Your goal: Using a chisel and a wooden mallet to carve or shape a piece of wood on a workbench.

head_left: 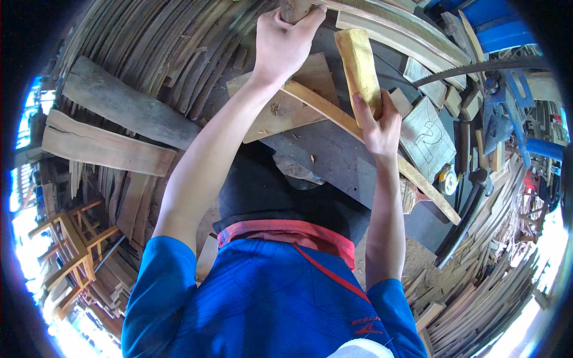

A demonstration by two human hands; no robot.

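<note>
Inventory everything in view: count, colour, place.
Round piece: one, brown, top centre
Wooden block: one, yellow, upper centre
Curved strip: one, tan, centre
Marked board: one, pale, right
Saw blade: one, grey, upper right
Tape measure: one, yellow, right
Hammer: one, dark, right
Wide planks: several, grey, brown, left
Wooden frame: one, orange, lower left
Timber strips: uncountable, brown, both sides
Shirt: one, blue, lower centre
Left fingers: one set, gripping round piece
Right fingers: one set, gripping block

Over on the left, planks (122, 104) are lying with a chair (77, 247) standing lower down, while a wooden block (358, 62) is sitting in the right hand (382, 132), a tape measure (447, 179) is lying beside the board (427, 136), and a saw (477, 68) is stretching beyond.
</note>
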